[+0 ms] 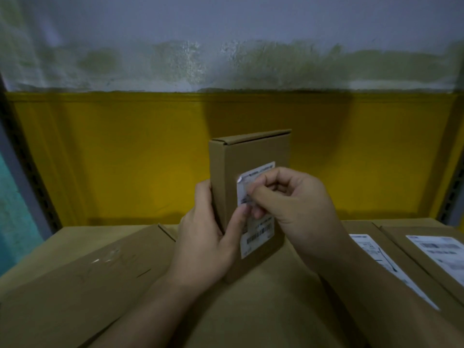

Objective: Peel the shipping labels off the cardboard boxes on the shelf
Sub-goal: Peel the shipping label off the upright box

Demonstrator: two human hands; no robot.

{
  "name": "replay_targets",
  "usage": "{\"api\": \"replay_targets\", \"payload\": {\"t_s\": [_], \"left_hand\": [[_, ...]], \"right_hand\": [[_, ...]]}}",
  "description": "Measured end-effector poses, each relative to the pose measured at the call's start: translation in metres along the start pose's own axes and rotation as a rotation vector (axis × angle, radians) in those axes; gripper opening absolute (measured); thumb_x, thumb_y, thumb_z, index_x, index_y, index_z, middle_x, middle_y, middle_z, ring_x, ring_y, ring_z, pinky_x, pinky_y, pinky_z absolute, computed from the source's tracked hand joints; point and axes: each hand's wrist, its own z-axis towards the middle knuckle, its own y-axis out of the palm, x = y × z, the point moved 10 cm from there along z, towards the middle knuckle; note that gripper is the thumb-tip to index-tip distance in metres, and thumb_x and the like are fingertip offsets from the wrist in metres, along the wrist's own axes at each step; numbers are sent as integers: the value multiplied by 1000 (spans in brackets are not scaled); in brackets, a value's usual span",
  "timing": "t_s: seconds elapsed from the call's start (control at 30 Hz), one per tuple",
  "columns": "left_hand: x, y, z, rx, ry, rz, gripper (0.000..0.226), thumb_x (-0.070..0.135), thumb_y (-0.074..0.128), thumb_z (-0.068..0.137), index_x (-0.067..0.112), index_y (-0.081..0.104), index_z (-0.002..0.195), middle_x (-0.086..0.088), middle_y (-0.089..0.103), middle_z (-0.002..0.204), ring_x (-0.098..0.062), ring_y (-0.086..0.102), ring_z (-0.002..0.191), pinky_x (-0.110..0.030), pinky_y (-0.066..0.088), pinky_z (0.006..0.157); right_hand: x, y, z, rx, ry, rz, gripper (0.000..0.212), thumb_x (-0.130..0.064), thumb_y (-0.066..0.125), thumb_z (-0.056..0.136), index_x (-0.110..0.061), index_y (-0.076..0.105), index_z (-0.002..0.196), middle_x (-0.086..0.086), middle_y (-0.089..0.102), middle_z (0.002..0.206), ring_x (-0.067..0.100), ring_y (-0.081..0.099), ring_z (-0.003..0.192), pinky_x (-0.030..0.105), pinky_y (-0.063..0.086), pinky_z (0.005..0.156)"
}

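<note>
1. Label (258,234) is sitting on the front face of the upright box (251,151), mid-shelf. The box is standing on end on top of flat cartons, in front of the yellow back panel (125,159).
2. The label's top-left corner is looking curled and shiny, as if it is lifting off the card.
3. Left hand (208,234) is wrapping round the box's left edge. The fingers are reaching behind, and the thumb is pressing on the front just beside the label's left edge.
4. Right hand (296,204) is working that left edge, with thumb and forefinger closing narrow into a pinch on the paper. The other fingers are curling in behind.
5. My read on handling: this is looking like thin, light paper on sticky backing, so it is likely to tear if yanked.
6. The lifted corner is looking like the place to take hold, drawing it low and slow across the face.
7. The box is probably light and tippy on end, so the left hand is bracing it sensibly.
8. Two more labels (371,249) (442,252) are lying unpeeled on the flat boxes (401,247) to the right.
</note>
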Motion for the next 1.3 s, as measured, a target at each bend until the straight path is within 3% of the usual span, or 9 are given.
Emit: {"api": "replay_targets", "payload": {"t_s": [0.13,0.3,0.47,0.87,1.3], "left_hand": [[2,-3,0,10,20,13,48,55,55,89,33,35,126,28,58,109,5,65,89,-26,58,60],[8,-4,0,23,62,78,51,61,51,86,35,32,126,22,61,92,-4,67,80,-31,57,56],[16,-8,1,42,112,141,51,59,48,85,32,31,125,26,50,85,-6,66,71,-25,55,50],[7,-3,-2,21,54,36,46,61,53,83,38,37,119,16,62,91,-5,66,74,-39,56,53],[6,2,-1,-14,52,21,40,60,53,84,34,45,114,21,59,100,-4,63,75,-35,53,55]], "right_hand": [[-1,1,-1,23,-6,23,4,-14,70,82,-11,68,81,-2,66,61,9,59,53,18,52,58],[-2,-1,-1,55,-11,51,26,-33,73,66,-10,69,77,7,70,68,10,59,53,19,50,53],[0,-1,0,40,-15,36,7,-19,70,81,-12,69,77,6,66,62,12,56,52,21,50,54],[2,2,0,10,-5,37,10,-10,64,88,-8,65,78,5,62,59,10,55,50,18,48,53],[0,1,2,-8,-3,-20,12,-4,63,84,-9,60,73,1,61,55,7,56,48,17,46,50]]}}
